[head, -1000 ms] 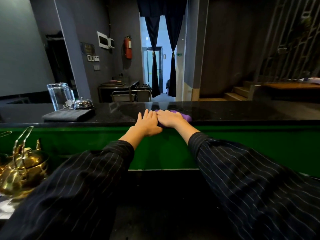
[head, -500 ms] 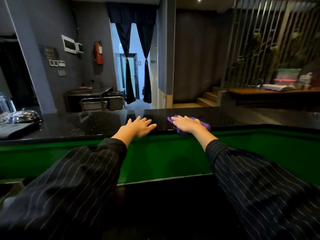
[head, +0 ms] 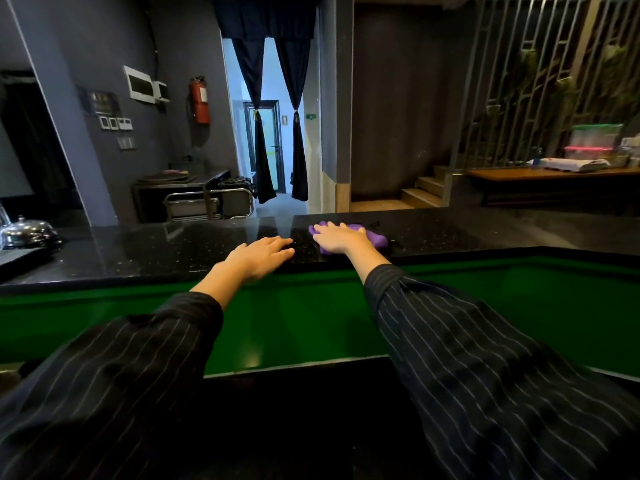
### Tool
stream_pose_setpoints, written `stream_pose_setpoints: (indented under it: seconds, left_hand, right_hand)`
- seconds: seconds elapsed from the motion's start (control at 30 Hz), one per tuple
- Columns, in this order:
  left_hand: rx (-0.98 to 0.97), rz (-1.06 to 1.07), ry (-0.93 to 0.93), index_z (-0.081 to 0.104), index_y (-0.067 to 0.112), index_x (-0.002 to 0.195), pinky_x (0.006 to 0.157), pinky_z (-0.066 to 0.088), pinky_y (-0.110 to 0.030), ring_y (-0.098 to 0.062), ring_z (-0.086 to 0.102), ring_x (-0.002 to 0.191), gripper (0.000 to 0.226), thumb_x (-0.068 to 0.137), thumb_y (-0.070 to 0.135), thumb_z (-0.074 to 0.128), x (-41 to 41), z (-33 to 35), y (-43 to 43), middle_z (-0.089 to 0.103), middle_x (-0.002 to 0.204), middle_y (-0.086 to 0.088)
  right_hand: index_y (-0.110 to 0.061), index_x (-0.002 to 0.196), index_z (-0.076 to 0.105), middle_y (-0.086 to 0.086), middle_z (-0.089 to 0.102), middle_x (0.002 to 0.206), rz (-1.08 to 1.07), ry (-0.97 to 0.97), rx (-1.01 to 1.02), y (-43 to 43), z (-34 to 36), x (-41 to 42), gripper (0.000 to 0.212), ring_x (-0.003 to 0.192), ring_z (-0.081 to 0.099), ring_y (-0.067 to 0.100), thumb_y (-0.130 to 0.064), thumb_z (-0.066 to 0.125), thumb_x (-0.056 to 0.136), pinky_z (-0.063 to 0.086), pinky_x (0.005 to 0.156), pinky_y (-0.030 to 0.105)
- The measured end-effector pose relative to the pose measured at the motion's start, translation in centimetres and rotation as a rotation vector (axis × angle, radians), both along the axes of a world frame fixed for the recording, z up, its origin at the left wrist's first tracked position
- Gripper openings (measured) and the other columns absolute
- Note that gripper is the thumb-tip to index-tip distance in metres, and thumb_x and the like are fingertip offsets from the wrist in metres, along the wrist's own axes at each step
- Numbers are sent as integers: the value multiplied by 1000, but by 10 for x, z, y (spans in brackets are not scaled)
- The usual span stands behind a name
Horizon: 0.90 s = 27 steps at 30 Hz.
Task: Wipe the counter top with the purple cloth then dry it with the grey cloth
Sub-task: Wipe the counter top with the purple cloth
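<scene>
The black speckled counter top (head: 173,251) runs across the view above a green front panel. A purple cloth (head: 375,239) lies on it near the front edge, right of centre. My right hand (head: 341,237) presses flat on the cloth with straight fingers, covering most of it. My left hand (head: 258,256) rests flat on the bare counter just left of the cloth, fingers spread. A corner of the dark grey cloth (head: 17,256) shows at the far left edge of the counter.
A shiny metal dome lid (head: 26,232) sits on the counter at far left beside the grey cloth. Beyond the counter are a steel trolley (head: 207,202), a curtained doorway and steps. A wooden table (head: 554,174) with containers stands at the right.
My right hand has slid the purple cloth to the right along the counter, away from my left hand. The view has turned right, so the glass jug and most of the grey cloth left the frame.
</scene>
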<state>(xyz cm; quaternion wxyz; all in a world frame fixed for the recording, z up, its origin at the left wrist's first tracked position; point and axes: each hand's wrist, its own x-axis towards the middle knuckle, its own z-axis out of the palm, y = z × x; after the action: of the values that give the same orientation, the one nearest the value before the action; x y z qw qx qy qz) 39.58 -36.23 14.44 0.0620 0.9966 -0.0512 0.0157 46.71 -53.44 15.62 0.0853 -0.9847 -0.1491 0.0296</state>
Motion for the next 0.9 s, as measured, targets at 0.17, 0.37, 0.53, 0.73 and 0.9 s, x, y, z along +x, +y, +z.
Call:
stream_pose_setpoints:
  seconds: [0.17,0.37,0.53,0.73,0.9]
  left_hand:
    - [-141,-28,-9,47,27,137,113,29,-42,-28,42,133,43,98,42,37,11,12,19,45,145,-8]
    - [-80,-13,-90,37,38,141,112,28,-49,-24,32,140,44,98,46,28,8,-3,17,34,153,3]
    - [-67,-24,-166,40,38,140,109,34,-49,-21,37,137,43,98,45,29,14,-7,20,40,150,5]
    - [-106,-33,-182,43,38,137,111,31,-48,-21,38,136,41,98,41,31,24,-7,29,44,148,4]
    - [-142,-24,-147,43,37,138,113,28,-48,-22,37,138,43,98,43,30,19,-7,26,41,149,2]
  right_hand:
    - [-36,155,10,-13,4,164,159,37,10,-35,-3,-10,55,152,7,22,-48,16,102,3,119,55]
    - [-37,154,13,-5,4,165,-37,40,25,-70,-1,24,57,152,7,27,-52,18,100,5,117,55]
    - [-32,154,17,1,12,164,-115,12,-15,-30,-3,54,62,150,11,33,-53,17,96,7,117,60]
    - [-27,154,19,3,16,163,8,-25,-10,29,-1,49,59,149,15,32,-47,17,98,11,116,61]
    - [-32,155,12,0,10,165,169,-24,-15,7,-5,13,58,150,13,31,-49,16,100,10,116,60]
